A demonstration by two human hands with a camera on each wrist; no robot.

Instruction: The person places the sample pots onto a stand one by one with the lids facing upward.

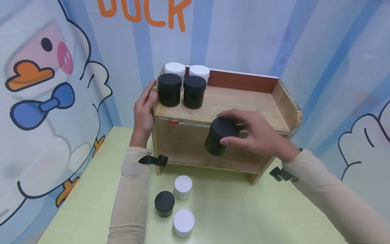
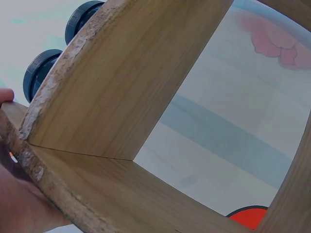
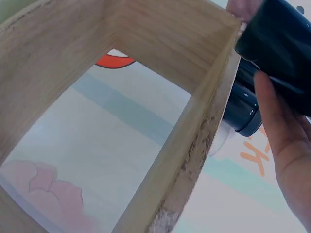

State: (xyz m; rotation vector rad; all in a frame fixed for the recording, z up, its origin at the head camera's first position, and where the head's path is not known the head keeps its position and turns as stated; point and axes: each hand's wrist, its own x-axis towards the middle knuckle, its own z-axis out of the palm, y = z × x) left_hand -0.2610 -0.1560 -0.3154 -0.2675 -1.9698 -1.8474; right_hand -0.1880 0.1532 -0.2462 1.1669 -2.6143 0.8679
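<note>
My right hand (image 1: pixel 251 130) grips a black lidded jar (image 1: pixel 221 135) between thumb and fingers. The jar is tilted in front of the top shelf's front edge in the head view; in the right wrist view the same black jar (image 3: pixel 279 48) fills the upper right. My left hand (image 1: pixel 144 110) rests on the left side of the wooden shelf unit (image 1: pixel 243 105), its fingers over the edge. Beside it on the top board stand two black jars, one black jar (image 1: pixel 169 89) and another black jar (image 1: pixel 194 92), in front of two white jars (image 1: pixel 175 69).
Below the unit, a white jar (image 1: pixel 183 187), a black jar (image 1: pixel 164 203) and a second white jar (image 1: pixel 183 222) stand on the pale green table (image 1: pixel 243 210). The unit's raised right side panel (image 1: pixel 286 105) borders the top board. A printed curtain (image 1: pixel 243 34) hangs behind.
</note>
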